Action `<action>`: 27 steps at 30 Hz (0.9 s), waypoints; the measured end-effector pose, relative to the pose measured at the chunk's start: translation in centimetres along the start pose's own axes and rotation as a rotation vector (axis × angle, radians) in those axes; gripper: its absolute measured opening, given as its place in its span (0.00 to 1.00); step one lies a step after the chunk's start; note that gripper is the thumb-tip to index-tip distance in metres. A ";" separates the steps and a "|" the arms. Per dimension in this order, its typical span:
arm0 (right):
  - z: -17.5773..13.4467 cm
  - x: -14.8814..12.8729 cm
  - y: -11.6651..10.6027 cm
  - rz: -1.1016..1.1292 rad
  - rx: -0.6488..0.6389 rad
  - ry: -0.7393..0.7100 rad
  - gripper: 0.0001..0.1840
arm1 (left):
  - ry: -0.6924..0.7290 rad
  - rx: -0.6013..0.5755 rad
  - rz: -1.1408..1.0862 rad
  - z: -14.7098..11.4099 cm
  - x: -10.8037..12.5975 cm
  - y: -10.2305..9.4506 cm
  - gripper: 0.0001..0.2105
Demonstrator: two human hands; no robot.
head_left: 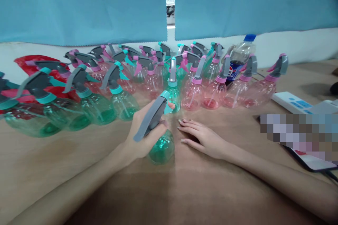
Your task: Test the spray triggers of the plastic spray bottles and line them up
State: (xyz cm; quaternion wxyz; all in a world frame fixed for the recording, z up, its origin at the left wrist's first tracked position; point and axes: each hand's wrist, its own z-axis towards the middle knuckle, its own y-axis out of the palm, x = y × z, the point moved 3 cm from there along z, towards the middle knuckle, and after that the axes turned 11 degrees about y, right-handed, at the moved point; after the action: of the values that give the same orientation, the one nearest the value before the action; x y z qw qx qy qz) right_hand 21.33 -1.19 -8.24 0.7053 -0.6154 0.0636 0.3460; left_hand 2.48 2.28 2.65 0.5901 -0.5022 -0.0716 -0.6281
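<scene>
My left hand [142, 137] is closed around the neck of a green spray bottle [161, 149] with a grey and turquoise trigger head. A fingertip shows by its trigger. My right hand [202, 137] lies on the table just right of that bottle, fingers stretched out and holding nothing. Straight ahead stands another green spray bottle [173, 95]. Green spray bottles [97, 110] line up on the left. Pink spray bottles [211, 100] with pink collars form a row on the right, and several more of both colours crowd behind.
A soda bottle [239, 59] with a blue cap stands behind the pink row. At the right are a white power strip [293, 102] and a phone [314, 158], partly pixelated. Red plastic [56, 74] lies among the left bottles. A blue curtain [84, 7] hangs behind the table [211, 190].
</scene>
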 end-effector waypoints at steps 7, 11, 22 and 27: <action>0.0 0.2 0.2 -0.020 0.006 -0.014 0.23 | 0.011 0.072 0.031 -0.4 -0.5 0.4 0.17; 0.0 0.2 0.2 -0.028 0.003 -0.012 0.23 | 0.025 0.104 0.031 -0.4 -0.4 0.4 0.18; -0.1 0.1 0.3 -0.047 -0.005 -0.005 0.23 | 0.026 0.072 0.001 -0.2 -0.3 0.4 0.16; -0.1 0.1 0.2 -0.047 -0.004 -0.002 0.23 | 0.025 0.076 -0.033 -0.3 -0.1 0.4 0.17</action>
State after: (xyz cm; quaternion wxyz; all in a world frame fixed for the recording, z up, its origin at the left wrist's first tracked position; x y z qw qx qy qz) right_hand 21.31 -1.22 -8.46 0.7121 -0.6177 0.0478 0.3302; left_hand 2.68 2.02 2.24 0.5992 -0.4704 -0.0962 -0.6406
